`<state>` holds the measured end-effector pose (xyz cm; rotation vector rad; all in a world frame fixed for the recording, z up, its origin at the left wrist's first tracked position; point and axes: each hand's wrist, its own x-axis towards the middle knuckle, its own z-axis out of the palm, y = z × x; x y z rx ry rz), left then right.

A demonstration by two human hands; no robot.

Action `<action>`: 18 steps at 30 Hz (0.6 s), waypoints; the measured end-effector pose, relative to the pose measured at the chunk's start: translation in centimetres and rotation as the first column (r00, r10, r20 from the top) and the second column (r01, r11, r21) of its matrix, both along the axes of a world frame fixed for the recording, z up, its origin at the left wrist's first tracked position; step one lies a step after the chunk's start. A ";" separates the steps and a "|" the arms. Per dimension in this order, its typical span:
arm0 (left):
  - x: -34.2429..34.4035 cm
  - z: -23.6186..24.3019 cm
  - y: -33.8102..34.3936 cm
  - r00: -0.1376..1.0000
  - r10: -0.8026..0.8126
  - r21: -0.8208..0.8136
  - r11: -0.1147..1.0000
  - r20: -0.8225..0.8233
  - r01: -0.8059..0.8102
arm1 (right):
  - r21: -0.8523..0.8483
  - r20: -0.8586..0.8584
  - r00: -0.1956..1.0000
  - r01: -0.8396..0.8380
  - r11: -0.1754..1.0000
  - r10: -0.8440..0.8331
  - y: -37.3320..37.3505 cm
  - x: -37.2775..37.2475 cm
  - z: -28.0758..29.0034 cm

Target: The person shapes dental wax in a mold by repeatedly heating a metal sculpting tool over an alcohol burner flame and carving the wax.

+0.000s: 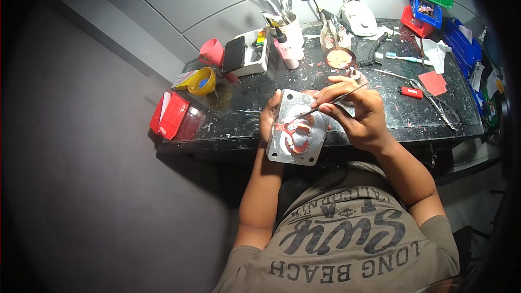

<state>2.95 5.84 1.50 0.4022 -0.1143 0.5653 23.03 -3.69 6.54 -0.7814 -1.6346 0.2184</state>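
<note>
A flat grey metal plate [278,145] with holes at its corners is held tilted in front of the middle of the surface's front edge. Red and pink material [300,146] lies on it in a curved, arch-like form, with pale whitish patches around. The left hand [269,116] grasps the plate by its left side; the fingers beneath are mostly hidden. The right hand [359,113] pinches a thin dark tool [309,113] between thumb and fingers, its tip over the plate near the red and pink material; I cannot tell whether it touches.

Beyond the hands stretches the black, speckled surface [239,126]. A small brown pan [339,58] with pinkish contents sits toward its far edge, a white device [359,19] just behind. To the left stand a pink bottle [287,54] with a black cap and a white tray [259,67]. Along the left edge are a pink cup [213,51] and a yellow cup [202,82] with something blue inside; a red bin [172,116] occupies the front left corner. Toward the right edge lie a red lighter [411,93], a pink sheet [433,83] and a toothbrush [408,58].
</note>
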 end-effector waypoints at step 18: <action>0.3 0.6 -0.4 0.993 0.025 0.130 0.991 -0.117 -0.009 | -0.143 -0.209 0.976 -0.098 0.985 0.067 0.3 0.3 -0.1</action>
